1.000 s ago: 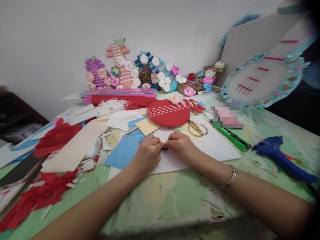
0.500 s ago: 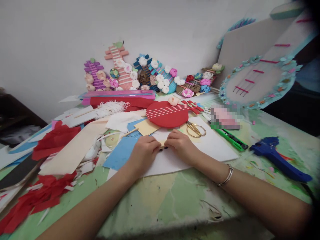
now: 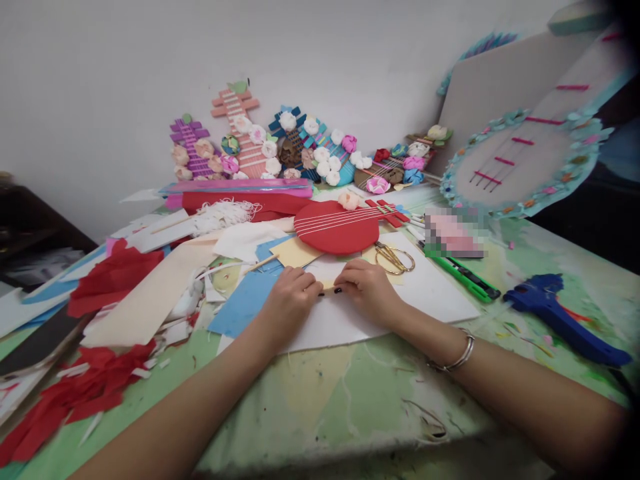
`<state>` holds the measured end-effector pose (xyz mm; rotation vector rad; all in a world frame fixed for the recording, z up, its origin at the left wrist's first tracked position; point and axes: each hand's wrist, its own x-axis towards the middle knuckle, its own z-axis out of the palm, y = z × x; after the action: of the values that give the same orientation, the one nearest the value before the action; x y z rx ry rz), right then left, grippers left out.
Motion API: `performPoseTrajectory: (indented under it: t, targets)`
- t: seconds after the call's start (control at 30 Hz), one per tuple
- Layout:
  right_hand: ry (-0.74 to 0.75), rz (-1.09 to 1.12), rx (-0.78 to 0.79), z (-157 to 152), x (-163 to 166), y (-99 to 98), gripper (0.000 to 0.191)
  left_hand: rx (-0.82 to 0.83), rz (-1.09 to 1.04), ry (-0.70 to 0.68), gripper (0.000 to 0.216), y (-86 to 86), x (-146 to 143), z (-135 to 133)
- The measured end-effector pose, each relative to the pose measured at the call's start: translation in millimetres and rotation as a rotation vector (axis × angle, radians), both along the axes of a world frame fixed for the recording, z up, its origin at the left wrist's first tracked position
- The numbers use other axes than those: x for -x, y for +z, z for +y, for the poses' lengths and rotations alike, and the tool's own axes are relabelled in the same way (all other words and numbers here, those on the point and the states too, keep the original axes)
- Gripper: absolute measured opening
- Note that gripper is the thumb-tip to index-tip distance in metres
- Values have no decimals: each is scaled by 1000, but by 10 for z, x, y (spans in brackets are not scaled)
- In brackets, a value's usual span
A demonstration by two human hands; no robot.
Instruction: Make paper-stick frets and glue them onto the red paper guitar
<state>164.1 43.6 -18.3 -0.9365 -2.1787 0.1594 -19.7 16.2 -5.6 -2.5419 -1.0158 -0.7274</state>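
While hands (image 3: 291,301) pinch, the strip (image 3: 329,291) runs left-right.

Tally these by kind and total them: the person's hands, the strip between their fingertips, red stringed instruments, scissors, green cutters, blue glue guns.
Hands: 2, left hand and right hand
Yellowish strip: 1
Red stringed instrument: 1
Scissors: 1 pair
Green cutter: 1
Blue glue gun: 1
Total: 7

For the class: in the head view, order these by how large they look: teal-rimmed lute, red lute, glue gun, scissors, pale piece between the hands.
1. Teal-rimmed lute
2. Red lute and glue gun: too alike to rank
3. Scissors
4. Pale piece, judged by its visible part
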Motion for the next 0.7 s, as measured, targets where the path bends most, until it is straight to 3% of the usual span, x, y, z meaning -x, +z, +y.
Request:
performPoseTrajectory:
  t: [0.27,0.47,0.7]
  targets:
    - [30,-20,-12,-7,3,5,17,68,-178,17,21,-112,23,49]
    - [4,35,46,-4,-7,25,19,-13,-61,-21,20,-69,3,17]
    - [19,51,61,-12,1,33,22,24,-64,-14,23,-67,9,25]
